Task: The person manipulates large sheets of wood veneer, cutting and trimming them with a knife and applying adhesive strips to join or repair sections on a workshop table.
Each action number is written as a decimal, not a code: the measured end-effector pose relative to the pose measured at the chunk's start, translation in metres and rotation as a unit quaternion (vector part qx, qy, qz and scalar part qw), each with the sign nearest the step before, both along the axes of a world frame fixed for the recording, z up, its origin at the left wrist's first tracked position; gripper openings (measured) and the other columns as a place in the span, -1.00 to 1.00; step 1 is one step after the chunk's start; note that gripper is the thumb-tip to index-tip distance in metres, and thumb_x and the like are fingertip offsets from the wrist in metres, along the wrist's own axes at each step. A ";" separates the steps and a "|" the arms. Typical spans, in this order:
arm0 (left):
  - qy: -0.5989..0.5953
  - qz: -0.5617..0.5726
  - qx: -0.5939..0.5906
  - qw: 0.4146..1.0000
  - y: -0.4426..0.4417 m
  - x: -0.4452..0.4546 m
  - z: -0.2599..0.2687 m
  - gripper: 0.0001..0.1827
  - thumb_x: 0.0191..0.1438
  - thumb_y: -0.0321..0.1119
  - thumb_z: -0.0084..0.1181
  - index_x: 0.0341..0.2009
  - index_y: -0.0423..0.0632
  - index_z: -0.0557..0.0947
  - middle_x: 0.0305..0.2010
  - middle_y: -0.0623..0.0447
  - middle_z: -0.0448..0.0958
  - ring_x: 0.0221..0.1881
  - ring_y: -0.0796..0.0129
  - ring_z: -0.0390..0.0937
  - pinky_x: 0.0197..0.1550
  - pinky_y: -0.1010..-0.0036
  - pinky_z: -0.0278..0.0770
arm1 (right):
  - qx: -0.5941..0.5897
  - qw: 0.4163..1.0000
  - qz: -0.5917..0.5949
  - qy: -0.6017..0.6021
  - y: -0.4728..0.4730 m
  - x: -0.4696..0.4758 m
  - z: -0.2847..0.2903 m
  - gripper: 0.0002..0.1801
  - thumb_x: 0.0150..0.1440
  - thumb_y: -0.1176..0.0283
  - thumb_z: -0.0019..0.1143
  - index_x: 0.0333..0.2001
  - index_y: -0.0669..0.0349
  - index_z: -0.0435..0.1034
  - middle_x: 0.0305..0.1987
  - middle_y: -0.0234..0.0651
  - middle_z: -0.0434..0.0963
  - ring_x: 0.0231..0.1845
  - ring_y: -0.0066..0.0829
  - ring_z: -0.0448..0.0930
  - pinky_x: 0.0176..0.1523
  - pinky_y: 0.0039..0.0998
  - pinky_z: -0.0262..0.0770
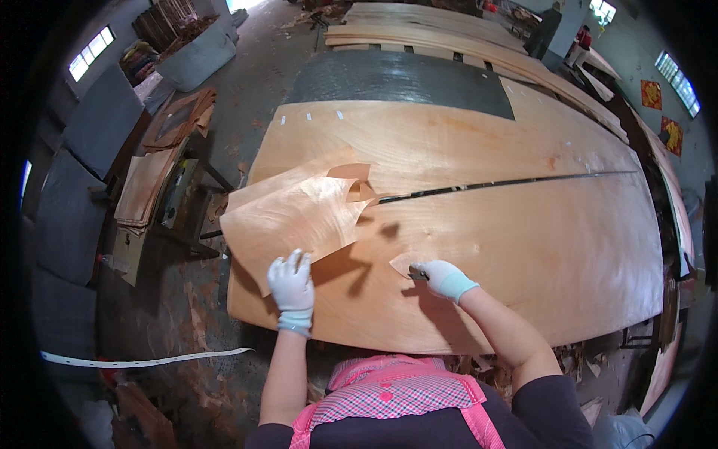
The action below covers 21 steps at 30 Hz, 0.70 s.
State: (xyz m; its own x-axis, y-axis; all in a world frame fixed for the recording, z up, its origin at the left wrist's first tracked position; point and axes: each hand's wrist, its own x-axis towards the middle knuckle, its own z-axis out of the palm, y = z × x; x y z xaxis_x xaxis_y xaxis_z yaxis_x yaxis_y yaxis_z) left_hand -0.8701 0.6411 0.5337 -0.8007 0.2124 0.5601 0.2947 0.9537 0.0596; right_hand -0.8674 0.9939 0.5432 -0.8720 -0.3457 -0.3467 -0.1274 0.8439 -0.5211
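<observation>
My left hand (292, 285), in a white glove with a pale blue cuff, is at the near edge of a curled wood veneer sheet (291, 216). Its fingers lie over that edge, and the thumb is hidden. Part of the sheet is raised, casting a shadow on the large veneer panel (538, 241) beneath. My right hand (447, 278), gloved alike, grips a small dark tool (418, 276), perhaps a knife. A small pointed veneer piece (400, 265) lies at its fingertips. Beyond the curled sheet, a narrow dark gap (482, 184) runs across the panel.
A dark sheet (392, 78) covers the panel's far part, with long stacked boards (426, 42) behind. At left stand a bench with veneer sheets (144, 188) and a large pale bin (199, 56). Scraps litter the floor (196, 314). People (580, 45) are far right.
</observation>
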 end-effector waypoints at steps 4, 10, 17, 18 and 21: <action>-0.146 0.026 -0.009 0.989 0.020 -0.035 -0.049 -0.72 0.02 -0.23 0.18 -0.13 0.07 0.66 0.02 0.02 0.55 0.01 0.03 0.43 0.19 0.11 0.31 | 0.010 1.000 0.009 0.005 -0.006 0.000 0.003 -0.58 0.07 0.51 -0.06 0.03 0.10 0.49 -0.09 0.05 0.59 -0.05 0.08 0.59 0.02 -0.09 0.50; -0.146 0.023 0.071 0.986 0.038 0.000 -0.047 -0.64 0.07 -0.13 0.18 -0.08 -0.02 0.65 0.05 -0.03 0.54 0.15 0.05 0.40 0.35 0.06 0.14 | 0.060 0.996 0.052 0.035 -0.001 -0.004 -0.014 -0.54 0.04 0.56 -0.07 0.05 0.05 0.49 -0.05 0.03 0.59 -0.03 0.08 0.57 0.02 -0.11 0.49; -0.156 -0.042 0.211 0.964 -0.003 0.120 -0.054 -0.72 0.06 -0.20 0.18 -0.15 0.00 0.70 -0.04 0.00 0.60 0.07 0.16 0.49 0.29 0.07 0.27 | 0.076 0.988 0.134 -0.026 -0.034 -0.026 0.037 -0.49 0.01 0.63 -0.12 0.06 0.12 0.47 -0.01 0.01 0.58 -0.01 0.04 0.58 0.04 -0.15 0.51; -0.151 -0.023 0.219 0.964 -0.011 0.133 -0.057 -0.73 0.06 -0.21 0.18 -0.16 -0.01 0.70 -0.05 0.00 0.61 0.06 0.15 0.51 0.28 0.08 0.29 | 0.040 0.990 0.137 0.012 -0.036 -0.028 0.032 -0.46 0.01 0.65 -0.14 0.10 0.15 0.45 0.00 0.00 0.58 0.00 0.02 0.57 0.05 -0.17 0.51; -0.133 0.049 0.244 0.959 -0.034 0.168 -0.068 -0.75 0.05 -0.24 0.18 -0.19 -0.02 0.71 -0.08 -0.01 0.64 0.01 0.14 0.54 0.24 0.11 0.35 | -0.164 0.975 0.145 0.038 -0.105 -0.031 0.071 -0.39 0.02 0.68 -0.09 0.22 0.23 0.36 -0.02 -0.07 0.58 -0.06 -0.17 0.60 0.05 -0.34 0.50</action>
